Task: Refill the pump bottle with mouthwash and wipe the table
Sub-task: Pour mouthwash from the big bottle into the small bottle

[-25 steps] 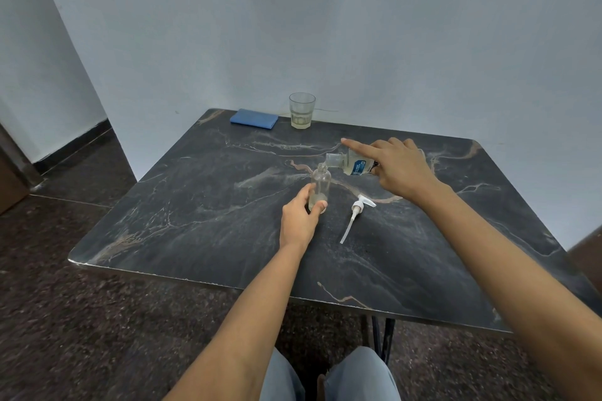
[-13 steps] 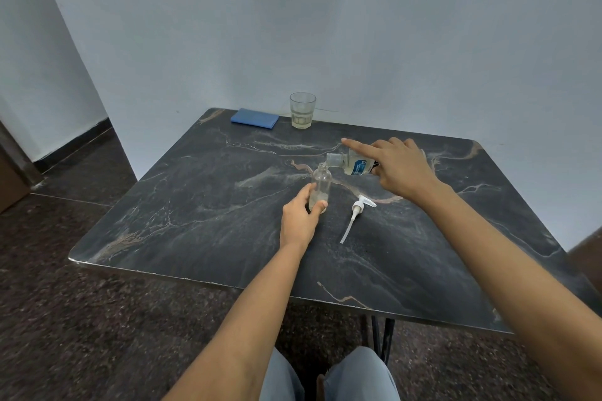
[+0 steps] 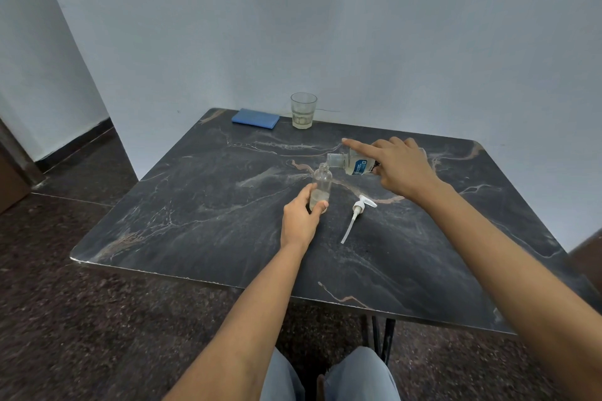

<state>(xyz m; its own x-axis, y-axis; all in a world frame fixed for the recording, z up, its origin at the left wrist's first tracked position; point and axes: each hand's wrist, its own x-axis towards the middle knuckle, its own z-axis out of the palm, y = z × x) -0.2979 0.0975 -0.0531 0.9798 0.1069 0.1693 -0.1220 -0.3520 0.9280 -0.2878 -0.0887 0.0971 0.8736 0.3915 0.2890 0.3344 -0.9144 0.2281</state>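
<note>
Pump bottle upright, left hand gripping its base | mouthwash bottle held by right hand, lying near-horizontal, mouth just right of and above the neck

Open tabletop stretches left of the pump bottle; the pump head lies just right

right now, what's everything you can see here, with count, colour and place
table: 1, dark marbled, against the wall
cloth: 1, blue, folded, far edge
glass: 1, clear, right of the cloth, some pale liquid inside
small bottle: 1, clear, upright mid-table, uncapped
mouthwash bottle: 1, clear, blue label, tipped toward the small bottle's mouth
pump: 1, white, lying right of the small bottle
left hand: 1, grips the small bottle
right hand: 1, holds the mouthwash bottle
</note>
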